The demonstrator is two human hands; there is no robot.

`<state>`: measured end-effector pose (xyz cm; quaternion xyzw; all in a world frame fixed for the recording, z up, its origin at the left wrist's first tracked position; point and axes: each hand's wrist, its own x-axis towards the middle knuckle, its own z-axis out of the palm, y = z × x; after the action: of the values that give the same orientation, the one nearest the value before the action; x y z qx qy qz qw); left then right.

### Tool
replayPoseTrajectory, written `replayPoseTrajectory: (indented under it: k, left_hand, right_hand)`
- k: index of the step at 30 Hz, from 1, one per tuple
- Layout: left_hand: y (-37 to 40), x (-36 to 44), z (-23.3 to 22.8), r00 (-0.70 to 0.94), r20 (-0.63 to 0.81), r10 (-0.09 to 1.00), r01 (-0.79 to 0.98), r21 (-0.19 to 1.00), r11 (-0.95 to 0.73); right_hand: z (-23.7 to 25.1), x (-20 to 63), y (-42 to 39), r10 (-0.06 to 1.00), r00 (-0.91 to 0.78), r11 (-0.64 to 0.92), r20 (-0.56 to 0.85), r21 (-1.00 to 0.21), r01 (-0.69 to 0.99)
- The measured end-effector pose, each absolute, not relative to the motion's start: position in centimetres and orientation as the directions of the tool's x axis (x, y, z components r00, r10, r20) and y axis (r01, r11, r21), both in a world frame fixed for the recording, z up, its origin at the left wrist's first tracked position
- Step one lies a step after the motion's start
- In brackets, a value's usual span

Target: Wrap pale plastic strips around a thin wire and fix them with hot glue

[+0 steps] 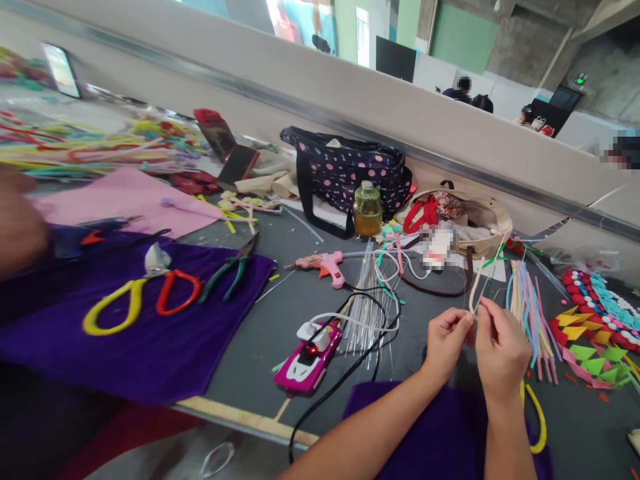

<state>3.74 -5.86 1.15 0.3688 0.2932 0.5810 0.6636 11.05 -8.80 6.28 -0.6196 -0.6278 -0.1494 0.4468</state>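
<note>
So there's a cream pipe cleaner (476, 288), bent into a narrow loop that sticks up just past the hands, over the right part of the grey surface (280, 313); both hands have it; the left hand (444, 340) has its fingers pinched shut on the lower end, and the right hand (501, 348) is closed on it right beside, fingertips of the two hands almost touching.

Just right of the hands lies a bundle of pastel pipe cleaners (530, 313); past that, a red, white and teal craft piece (600, 313) with yellow and green triangles at its edge. Under the forearms there's purple cloth (430, 433); a yellow loop (539, 417) pokes out by the right wrist.

Left of the hands: thin clear sticks (363, 313), a pink glue gun (325, 265), a pink phone (307, 360) with a charger plugged in; further left a bigger purple felt (150, 347) carries scissors (140, 297) and green pliers (233, 267). Behind, a dotted bag (350, 167) and a bottle (367, 210).
</note>
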Motion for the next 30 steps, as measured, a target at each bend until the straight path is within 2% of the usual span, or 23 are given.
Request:
replayPoseTrajectory:
  k: [3,6,10,15,18,23,30]
  left_hand:
    - [-5.8,3.5,1.3,0.089,0.088,0.992,-0.500,0.865,-0.032]
    - [-5.8,3.4,1.4,0.069,0.100,0.993,-0.466,0.883,-0.056]
    - [-6.0,3.3,1.4,0.064,0.123,0.990,-0.452,0.888,-0.082]
    - [-5.9,3.2,1.3,0.055,0.150,0.987,-0.458,0.882,-0.108]
    - [-5.7,3.2,1.3,0.053,0.112,0.992,-0.470,0.880,-0.074]
    - [-5.4,3.1,1.3,0.063,0.045,0.997,-0.531,0.848,-0.005]
    - [-4.9,2.8,1.6,0.097,-0.083,0.992,-0.666,0.735,0.126]
  right_hand:
    - [6.7,10.3,-7.9,0.697,0.122,0.012,0.707,-0.182,0.983]
    - [7.2,9.6,-7.3,0.738,0.132,-0.119,0.662,-0.065,0.991]
    - [8.0,9.0,-7.1,0.749,0.157,-0.217,0.644,0.015,0.976]
    - [8.5,8.5,-7.1,0.824,0.197,-0.286,0.531,0.090,0.954]
    - [8.4,8.4,-7.0,0.827,0.187,-0.266,0.531,0.077,0.961]
    - [7.3,8.3,-7.0,0.771,0.163,-0.182,0.615,-0.033,0.983]
    - [5.4,9.3,-7.8,0.651,-0.070,0.247,0.756,-0.124,0.961]
